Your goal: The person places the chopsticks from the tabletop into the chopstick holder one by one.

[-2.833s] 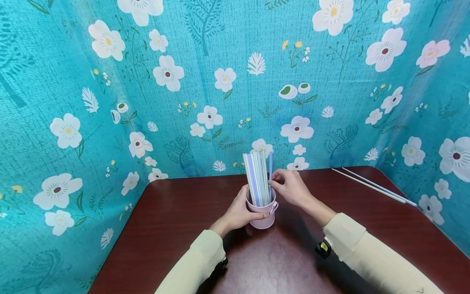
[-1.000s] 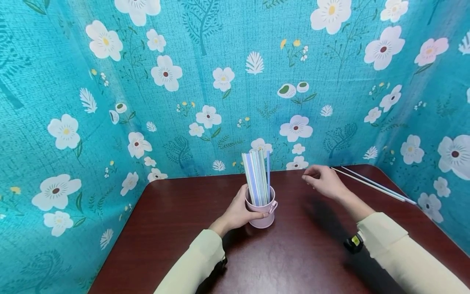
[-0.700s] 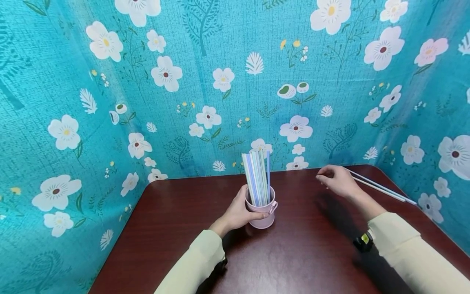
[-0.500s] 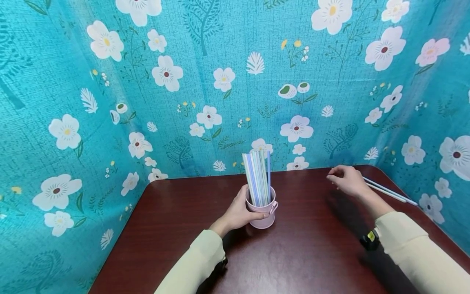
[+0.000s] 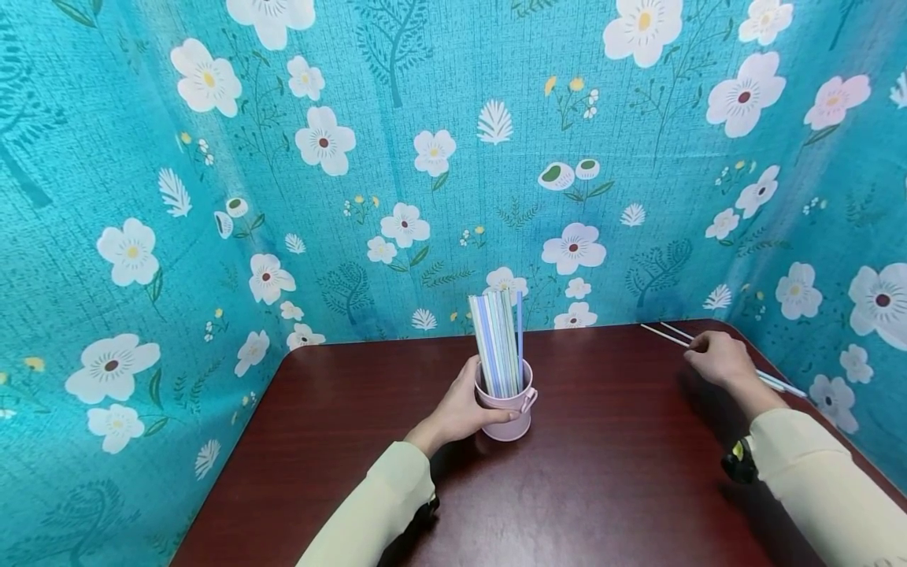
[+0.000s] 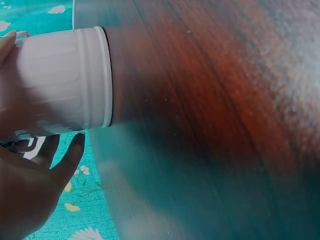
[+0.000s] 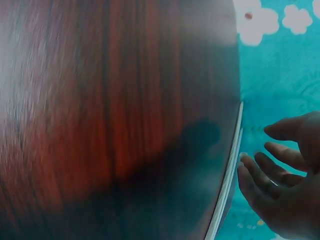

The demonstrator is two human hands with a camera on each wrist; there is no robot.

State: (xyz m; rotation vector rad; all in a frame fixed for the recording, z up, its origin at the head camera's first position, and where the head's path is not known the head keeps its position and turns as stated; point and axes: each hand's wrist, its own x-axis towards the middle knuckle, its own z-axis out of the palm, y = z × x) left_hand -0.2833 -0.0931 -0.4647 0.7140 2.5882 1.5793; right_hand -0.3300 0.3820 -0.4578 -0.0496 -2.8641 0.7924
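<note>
My left hand (image 5: pixel 456 405) grips a small pink bucket (image 5: pixel 505 428) around its side, thumb across the front. In the left wrist view the bucket (image 6: pixel 62 75) shows its ribbed wall and base rim, with the hand (image 6: pixel 27 190) around it. Long pastel straws (image 5: pixel 494 346) stand bunched in the bucket, one blue straw (image 5: pixel 520 327) slightly apart at the right. Over at the right, my right hand (image 5: pixel 723 361) hovers above two loose straws (image 5: pixel 779 383), hiding their middle. Its fingers are loosely bent with nothing between them in the right wrist view, beside the straws (image 7: pixel 227 175).
The dark red-brown wooden table (image 5: pixel 595 480) reaches back to a teal floral cloth (image 5: pixel 468 220) hanging behind and at the sides. The loose straws lie near the table's right back edge.
My right hand has let go of the blue straw, now standing in the bucket, and moved right to above the loose straws. My left hand has stayed on the bucket.
</note>
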